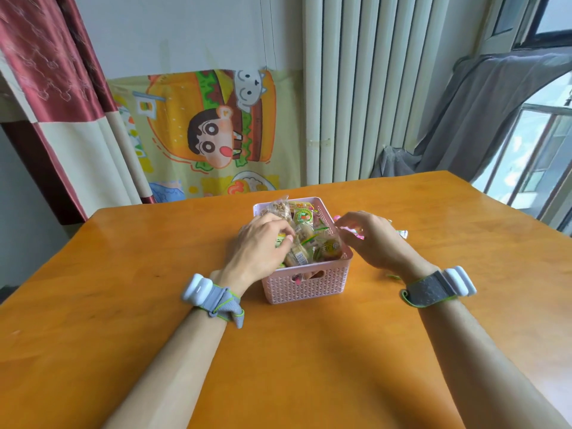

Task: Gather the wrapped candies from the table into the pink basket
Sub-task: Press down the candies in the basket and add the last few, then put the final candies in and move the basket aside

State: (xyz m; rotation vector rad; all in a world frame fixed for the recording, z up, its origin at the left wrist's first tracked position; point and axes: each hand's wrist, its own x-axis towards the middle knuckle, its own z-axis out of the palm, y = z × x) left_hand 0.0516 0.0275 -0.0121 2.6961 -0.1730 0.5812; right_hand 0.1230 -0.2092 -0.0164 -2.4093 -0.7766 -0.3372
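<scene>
The pink basket [305, 286] stands in the middle of the orange table [123, 305], filled with several wrapped candies [328, 247]. My left hand [260, 243] reaches over the basket's left rim, its fingers curled round a green-and-white wrapped candy [281, 241] inside the basket. My right hand [371, 236] hovers just right of the basket with its fingers curled over pink-wrapped candies [356, 233] on the table; whether it grips one is hidden. A white and green wrapper [401, 233] peeks out behind that hand.
A small green scrap [392, 276] lies on the table under my right wrist. A radiator [356, 88] and a cartoon cloth [210, 128] stand behind the table's far edge. A window [532, 156] is at the right.
</scene>
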